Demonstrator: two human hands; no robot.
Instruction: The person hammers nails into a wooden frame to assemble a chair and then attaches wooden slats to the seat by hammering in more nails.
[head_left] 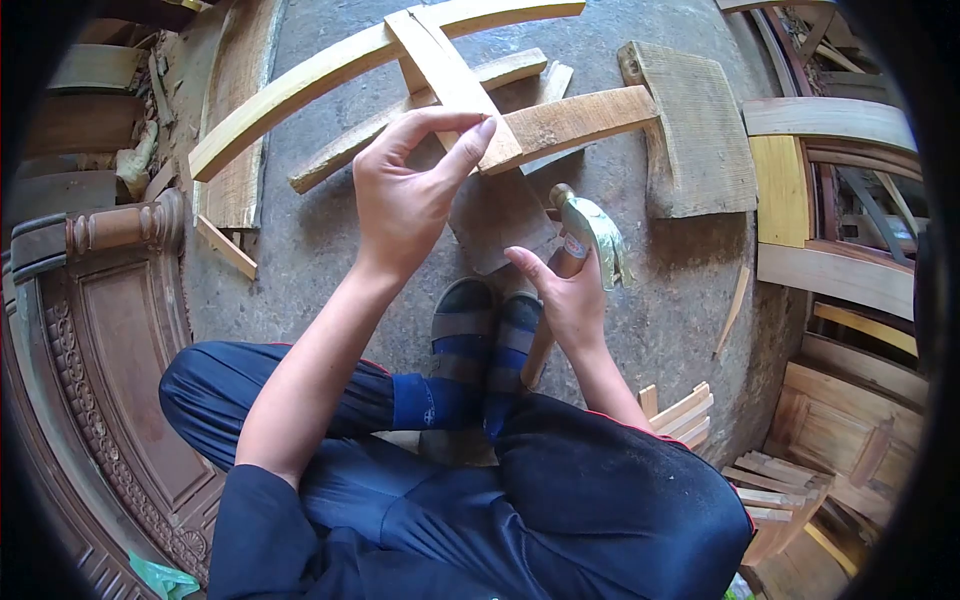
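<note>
Crossed pale wooden slats (450, 75): left hand (410, 195) pinches at their joint, right hand (572, 305) grips a steel-headed hammer (590, 232); fingertips (486, 127) are best kept clear.

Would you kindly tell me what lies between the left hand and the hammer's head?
In the head view, a dark flat board lies on the floor between the left hand and the hammer.

We wear dark navy trousers (600, 500) across six o'clock, with thin red piping (640, 425) along the edge toward four o'clock. At the centre, navy socks (430, 400) carry a small white logo, tucked into grey sandals (465, 320) with broad straps. At seven o'clock our dark navy sleeve (255, 530) ends above the elbow. Our left hand (405, 200) and right hand (570, 300) are bare.
</note>
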